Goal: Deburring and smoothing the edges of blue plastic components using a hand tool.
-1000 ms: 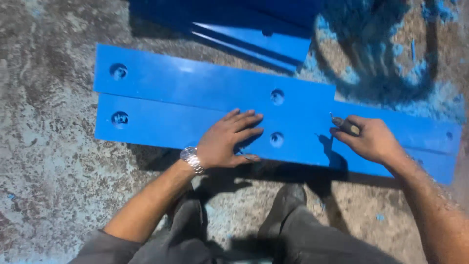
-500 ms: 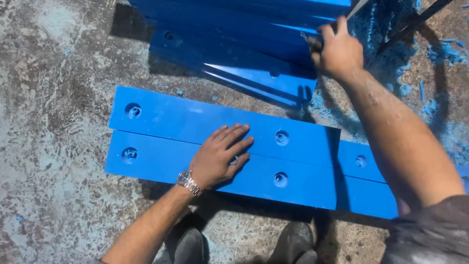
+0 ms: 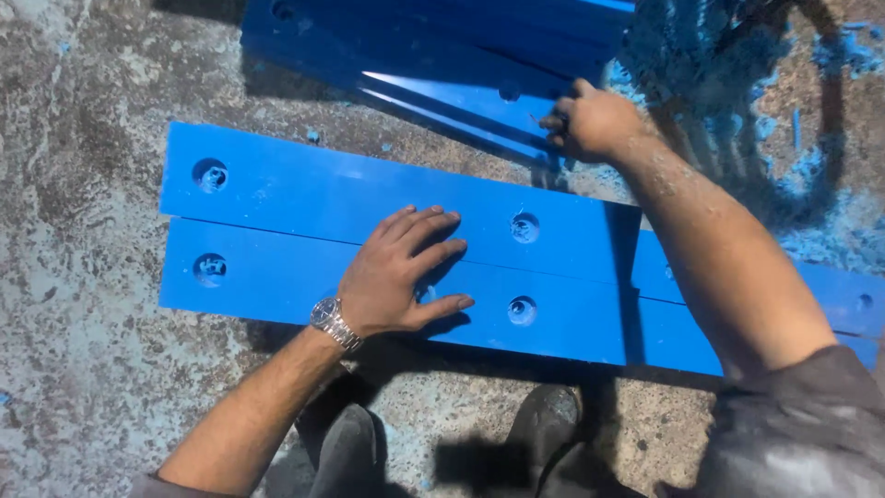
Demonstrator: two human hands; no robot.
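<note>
Two long blue boards lie side by side on the rough concrete floor, the far board (image 3: 304,189) and the near board (image 3: 267,286), each with round countersunk holes (image 3: 524,227). My left hand (image 3: 396,277), a metal watch (image 3: 332,323) on its wrist, rests flat with fingers spread across the seam between them. My right hand (image 3: 590,120) reaches forward to a stack of blue boards (image 3: 461,65) beyond. Its fingers are curled around a thin dark tool whose tip pokes out on the left, right at the stack's near edge.
My dark shoes (image 3: 544,433) stand just below the near board. Blue shavings and dust (image 3: 737,55) cover the floor at the upper right. Bare mottled concrete (image 3: 74,277) spreads to the left.
My right hand left the two boards, reached up to the far stack and has come down slightly to its near edge. The left hand has stayed flat on the boards.
</note>
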